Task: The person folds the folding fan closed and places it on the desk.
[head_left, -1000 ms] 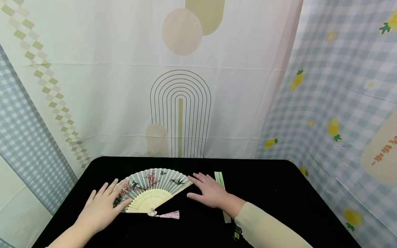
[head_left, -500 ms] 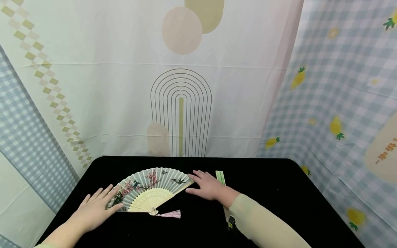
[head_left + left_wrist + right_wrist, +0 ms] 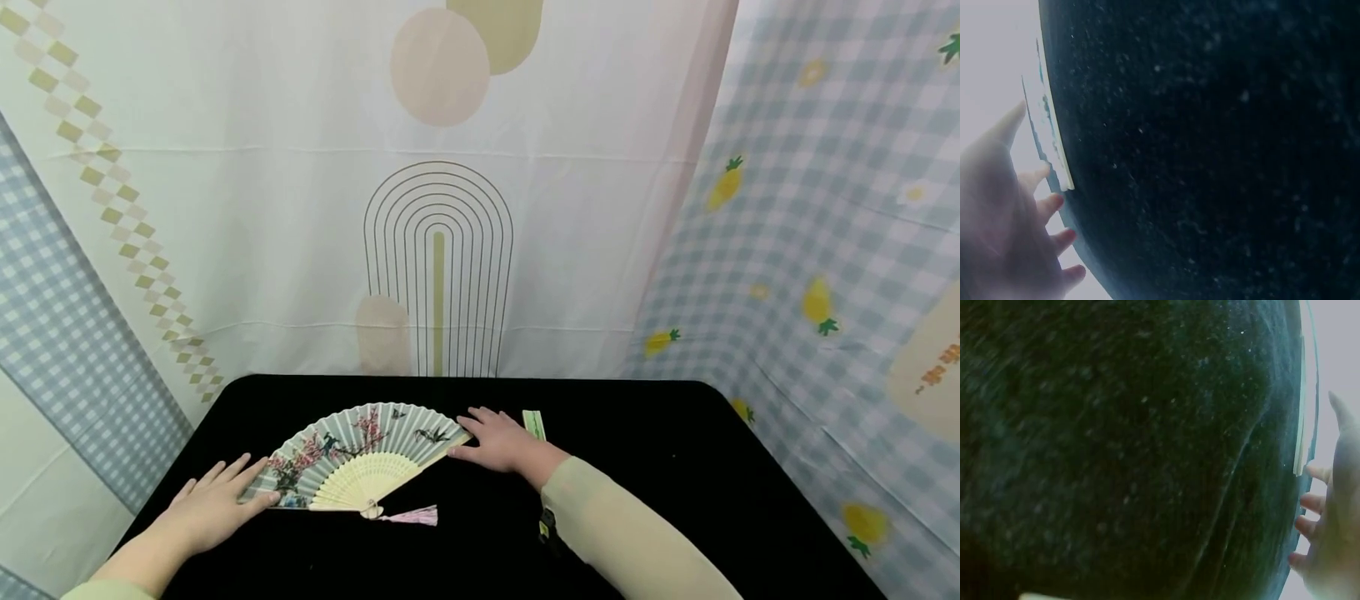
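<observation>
The left hand, fingers spread and holding nothing, is at the left end of the unfolded fan; the right hand, likewise, at its right end. Between them the fan lies on the table. Right of it, a green strip is partly hidden by the right arm.

Spread fan on black table; left fingers, right fingers at opposite edges.

Curtained-off space, pale printed backdrop, blue checked side curtains, black table
</observation>
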Demonstrator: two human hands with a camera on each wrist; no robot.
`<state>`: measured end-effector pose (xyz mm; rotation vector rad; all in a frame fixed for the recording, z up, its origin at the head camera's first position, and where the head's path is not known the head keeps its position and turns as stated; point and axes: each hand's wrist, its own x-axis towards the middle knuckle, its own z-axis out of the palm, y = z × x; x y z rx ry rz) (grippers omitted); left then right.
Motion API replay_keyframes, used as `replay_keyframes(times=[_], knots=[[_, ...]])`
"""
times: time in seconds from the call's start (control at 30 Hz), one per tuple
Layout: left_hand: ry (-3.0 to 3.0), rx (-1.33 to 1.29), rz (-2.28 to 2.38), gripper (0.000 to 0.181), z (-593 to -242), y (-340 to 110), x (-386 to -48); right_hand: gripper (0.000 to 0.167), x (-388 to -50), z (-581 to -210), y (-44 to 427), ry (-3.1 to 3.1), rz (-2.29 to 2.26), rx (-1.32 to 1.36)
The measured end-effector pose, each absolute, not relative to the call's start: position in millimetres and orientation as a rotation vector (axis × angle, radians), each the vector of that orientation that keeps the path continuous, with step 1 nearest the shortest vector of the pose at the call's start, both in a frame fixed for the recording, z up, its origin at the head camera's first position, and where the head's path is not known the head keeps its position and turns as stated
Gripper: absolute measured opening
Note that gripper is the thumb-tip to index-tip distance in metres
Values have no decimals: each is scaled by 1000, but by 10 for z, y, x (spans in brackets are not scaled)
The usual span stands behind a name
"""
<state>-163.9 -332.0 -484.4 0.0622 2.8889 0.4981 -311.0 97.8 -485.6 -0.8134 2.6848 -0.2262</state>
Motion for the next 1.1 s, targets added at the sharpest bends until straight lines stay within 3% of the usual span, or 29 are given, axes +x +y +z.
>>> replay_keyframes(times=[1.1], knots=[[2857, 67, 554, 96, -4898, -3414, -1697, 76, -3051, -4939, 829, 2794, -288, -699]])
